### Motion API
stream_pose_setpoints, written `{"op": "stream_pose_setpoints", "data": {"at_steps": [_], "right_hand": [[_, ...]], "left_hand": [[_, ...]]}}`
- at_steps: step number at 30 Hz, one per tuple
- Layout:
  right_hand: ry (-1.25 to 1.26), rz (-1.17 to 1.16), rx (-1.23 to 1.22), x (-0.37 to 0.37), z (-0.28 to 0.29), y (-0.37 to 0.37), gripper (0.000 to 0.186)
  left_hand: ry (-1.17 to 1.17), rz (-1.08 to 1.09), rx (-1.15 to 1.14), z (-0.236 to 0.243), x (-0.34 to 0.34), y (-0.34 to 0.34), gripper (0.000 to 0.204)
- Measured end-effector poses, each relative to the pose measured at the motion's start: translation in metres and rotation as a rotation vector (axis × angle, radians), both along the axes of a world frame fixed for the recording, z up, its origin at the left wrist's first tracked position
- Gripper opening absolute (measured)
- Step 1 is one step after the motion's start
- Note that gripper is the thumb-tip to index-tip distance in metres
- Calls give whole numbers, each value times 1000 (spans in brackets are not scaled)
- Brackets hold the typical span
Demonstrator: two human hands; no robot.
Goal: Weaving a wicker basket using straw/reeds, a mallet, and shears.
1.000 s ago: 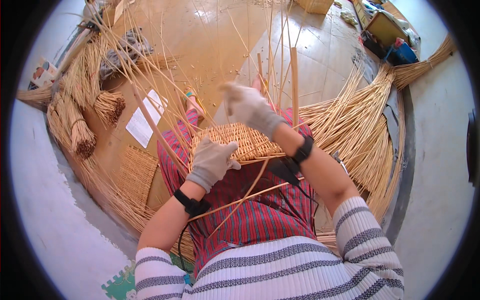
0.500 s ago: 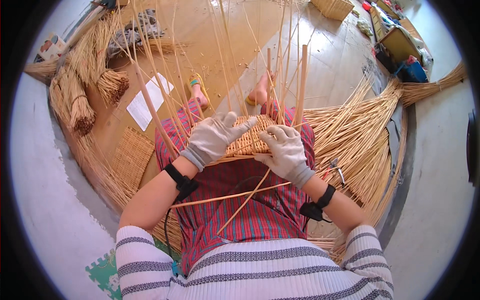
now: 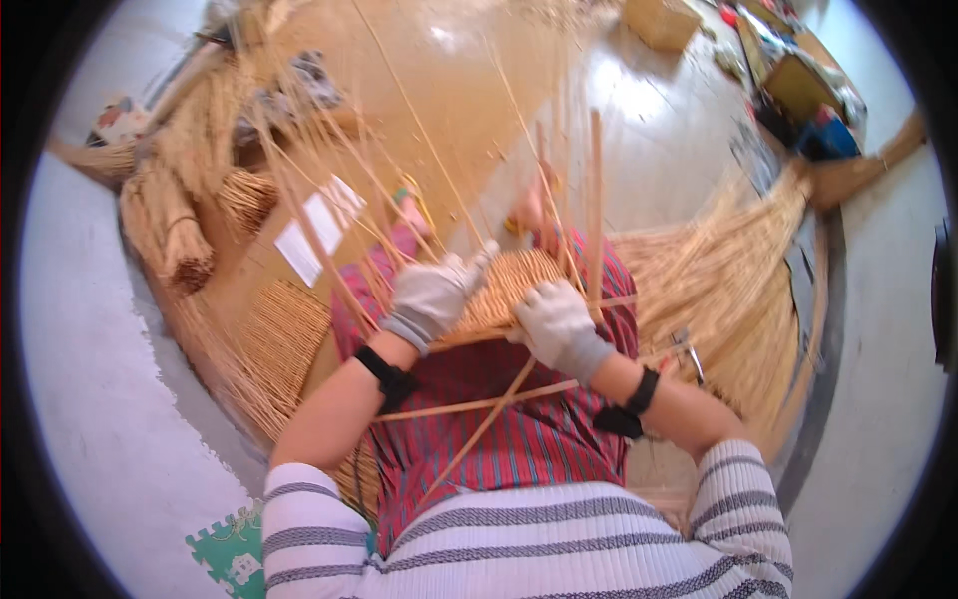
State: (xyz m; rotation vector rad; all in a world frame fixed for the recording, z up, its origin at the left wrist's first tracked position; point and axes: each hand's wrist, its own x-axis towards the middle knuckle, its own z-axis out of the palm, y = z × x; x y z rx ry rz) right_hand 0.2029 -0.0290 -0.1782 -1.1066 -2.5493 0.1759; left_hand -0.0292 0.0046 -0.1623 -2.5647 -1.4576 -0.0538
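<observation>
Head view: gloved left hand (image 3: 431,297) and gloved right hand (image 3: 559,324) both clamp the round tan woven wicker base (image 3: 504,285), one at each edge.

Bright daylight, seemingly from twelve o'clock, glares white off the wooden floor (image 3: 639,90). Motion blur softens the whole frame, worst toward one and eleven o'clock; fisheye bending and black vignette ring the rim.
</observation>
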Motion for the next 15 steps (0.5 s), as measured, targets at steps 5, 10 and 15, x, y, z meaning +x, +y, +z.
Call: {"op": "stream_pose_setpoints", "data": {"at_steps": [5,10,15], "right_hand": [[-1,332,-335,12,17,-34,30],[-361,696,-277,23,19,-5,19],[-271,700,110,-2,110,27,13]], "left_hand": [[-163,-101,23,-17,3,-7,52],[-230,-93,-165,-9,5,-18,62],[-173,-36,-131,-4,2,-35,61]]}}
